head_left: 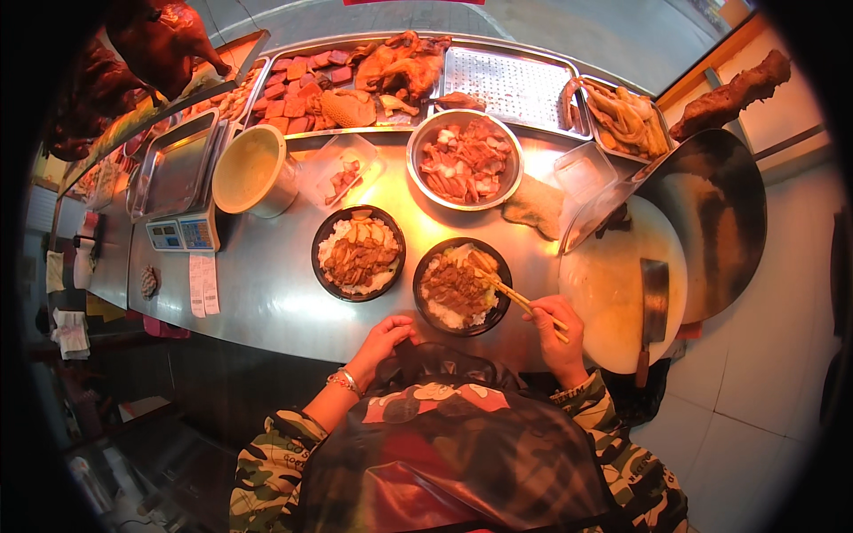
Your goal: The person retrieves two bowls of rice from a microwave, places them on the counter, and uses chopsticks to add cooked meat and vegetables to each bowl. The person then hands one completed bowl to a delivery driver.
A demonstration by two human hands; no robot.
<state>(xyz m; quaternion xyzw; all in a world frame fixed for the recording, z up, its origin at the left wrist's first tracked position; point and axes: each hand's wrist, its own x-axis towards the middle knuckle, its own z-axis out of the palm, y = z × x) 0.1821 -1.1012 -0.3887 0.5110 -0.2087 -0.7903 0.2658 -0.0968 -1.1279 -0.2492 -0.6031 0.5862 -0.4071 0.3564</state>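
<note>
My right hand (560,333) is closed around a pair of wooden chopsticks (517,296). Their tips reach into the food of the nearer black bowl (507,305), which holds white rice, brown chopped meat and some pale yellow-green pieces. Close to the counter's front edge, left of that bowl, my left hand (386,345) has loosely bent fingers apart and nothing visible in it. A second black bowl (323,281) stands to the left, filled with rice, brown meat and pale slices.
Beyond the bowls stands a steel basin (412,169) of chopped meat. A cleaver (654,298) lies on the round cutting board (613,266) at right. Leftward are a large tub (283,191) and a scale (182,234). Roast poultry (169,40) hangs above the far left.
</note>
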